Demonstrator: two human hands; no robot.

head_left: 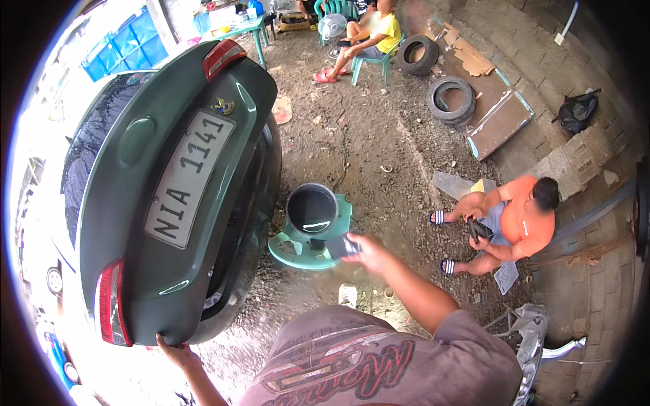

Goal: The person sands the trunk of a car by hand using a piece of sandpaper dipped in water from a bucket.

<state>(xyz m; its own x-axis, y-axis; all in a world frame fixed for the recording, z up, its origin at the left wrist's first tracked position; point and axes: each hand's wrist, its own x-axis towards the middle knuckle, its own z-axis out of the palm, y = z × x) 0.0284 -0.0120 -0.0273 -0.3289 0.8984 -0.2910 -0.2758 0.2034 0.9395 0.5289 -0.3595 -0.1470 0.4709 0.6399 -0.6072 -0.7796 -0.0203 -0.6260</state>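
A dark green car trunk lid [145,271] stands raised at the left, with a licence plate and red tail lights on it. My left hand [177,354] holds its lower edge near the tail light; some of the fingers are hidden. Between the fingers of my right hand [369,253] is a dark grey flat pad [343,247], perhaps sandpaper. The pad is over a light green plastic stool [288,252]. On that stool sits a dark bucket [312,208] with dark liquid in it, just beyond my right hand.
At the right sits a person in an orange shirt [525,220]; another in yellow [386,32] sits on a green chair farther off. Two tires [451,100] lie by a brown board [501,125]. A green table [237,28] stands at the back. The ground is gravelly.
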